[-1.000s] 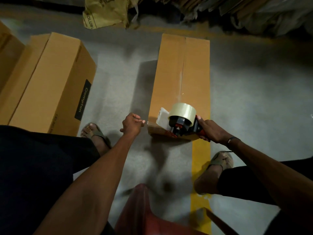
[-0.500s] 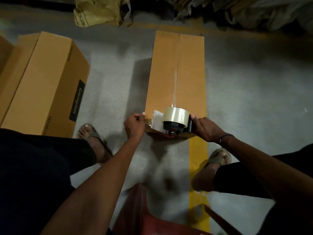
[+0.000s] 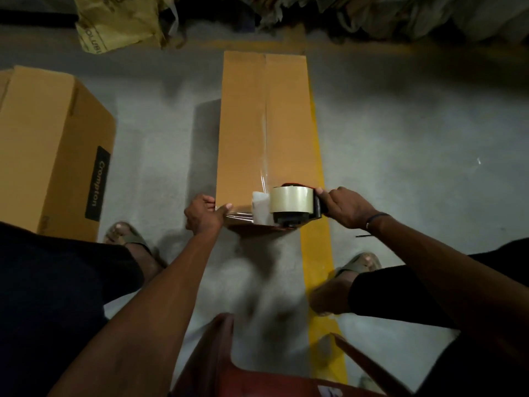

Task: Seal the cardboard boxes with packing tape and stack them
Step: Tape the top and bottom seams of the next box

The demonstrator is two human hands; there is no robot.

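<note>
I see the box (image 3: 266, 133) lying long on the floor (image 3: 415, 138), its near end at my feet, centre seam running away from me. My right hand (image 3: 347, 207) has its fingers wrapped round the handle of the dispenser (image 3: 289, 206), which sits at the near end of the box, on top near the edge. My left hand (image 3: 201, 214) is at the near left corner, thumb pressed flat on a short stretch of tape (image 3: 239, 215) pulled sideways along the near edge, other fingers curled against the box side

What worries me most is that free tape. It looks slack and a little wrinkled between my thumb and the dispenser; if I pull before it is taut it could fold on itself or stick crooked, and I would judge the strip then misses the seam. A glossy strip seems to lie along the seam already, but I cannot tell how well it is stuck down

The dispenser stands close to the edge. If my right hand tips it, the roll could slide off the end and drag the tape with it, peeling whatever is laid

My left thumb is the only anchor. Should it lift early, the loose end will likely spring back to the roll

The second box (image 3: 48, 144) stands well apart on my left, so stacking is not yet at hand. A reddish stool (image 3: 229, 365) sits just below me between my feet; stepping back carelessly I could knock it
</note>
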